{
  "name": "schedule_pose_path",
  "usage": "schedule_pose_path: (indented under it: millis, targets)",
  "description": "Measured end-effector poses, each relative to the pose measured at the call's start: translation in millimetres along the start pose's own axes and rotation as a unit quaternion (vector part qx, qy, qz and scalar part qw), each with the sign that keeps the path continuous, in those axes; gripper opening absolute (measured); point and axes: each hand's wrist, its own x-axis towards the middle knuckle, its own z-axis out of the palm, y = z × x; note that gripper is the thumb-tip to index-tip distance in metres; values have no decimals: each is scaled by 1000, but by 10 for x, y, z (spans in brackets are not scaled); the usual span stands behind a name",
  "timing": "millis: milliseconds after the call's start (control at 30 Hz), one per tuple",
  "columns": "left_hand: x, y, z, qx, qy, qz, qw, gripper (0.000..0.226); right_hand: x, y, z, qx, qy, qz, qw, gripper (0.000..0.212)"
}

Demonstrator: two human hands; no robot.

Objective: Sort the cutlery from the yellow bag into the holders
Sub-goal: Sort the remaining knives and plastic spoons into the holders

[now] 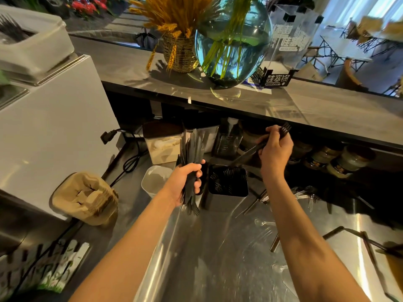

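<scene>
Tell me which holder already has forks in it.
The black holder, just right of the left hand, holds black forks. The white holder left of that hand looks empty.

Steel counter [218, 269] bears black holder [227, 182], white holder [156, 180], clear cutlery [305, 195].

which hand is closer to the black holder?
Left. The left hand, gripping a bundle of black forks, sits right beside the black holder. The right hand is raised above it, holding one fork.
</scene>
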Motion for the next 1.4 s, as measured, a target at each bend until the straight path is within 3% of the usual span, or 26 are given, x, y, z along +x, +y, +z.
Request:
schedule_pose_path:
  millis: [167, 300, 433, 567, 667, 733, 800, 900, 933, 1033, 1133, 1267, 1400]
  targets:
    - [62, 31, 59, -4, -19, 11, 1000, 19, -171, 319, 27, -167, -135, -3, 977, 15]
    - [83, 16, 98, -4, -9, 18, 1000, 14, -277, 636, 50, -350, -278, -15, 894, 14]
    - [67, 22, 87, -8, -5, 15, 1000, 15, -316, 687, 33, -392, -254, -104, 878, 39]
    - [45, 12, 65, -17, -27, 9, 999, 21, -361, 812, 41, -386, -226, -202, 871, 30]
    - [0, 7, 80, -37, -54, 8, 998, 29, -445, 1033, 1, -444, -284, -207, 824, 26]
    - [-38, 17, 109, -35, -61, 15, 997, 32, -471, 1112, -14, -480, -322, -207, 789, 37]
    - [-66, 30, 130, -29, -61, 20, 997, 32, -486, 1049, 22, -434, -349, -147, 818, 54]
    - [-102, 58, 161, -16, -52, 10, 998, 31, -529, 745, 89, -198, -275, 5, 941, 49]
    - [-117, 64, 175, -6, -51, 1, 999, 29, -531, 614, 128, -130, -244, 44, 960, 45]
    - [-169, 74, 248, 43, -60, -21, 997, 19, -479, 261, 266, -11, -297, 169, 940, 42]
    - [-197, 43, 340, 93, -68, -29, 993, 17, -478, 106, 385, -44, -350, 253, 901, 35]
    - [-233, 26, 380, 85, -47, -39, 995, 24, -490, 151, 419, -11, -267, 298, 916, 27]
    - [-248, 6, 332, 54, -54, -41, 996, 26, -517, 166, 358, 53, -242, 336, 909, 31]
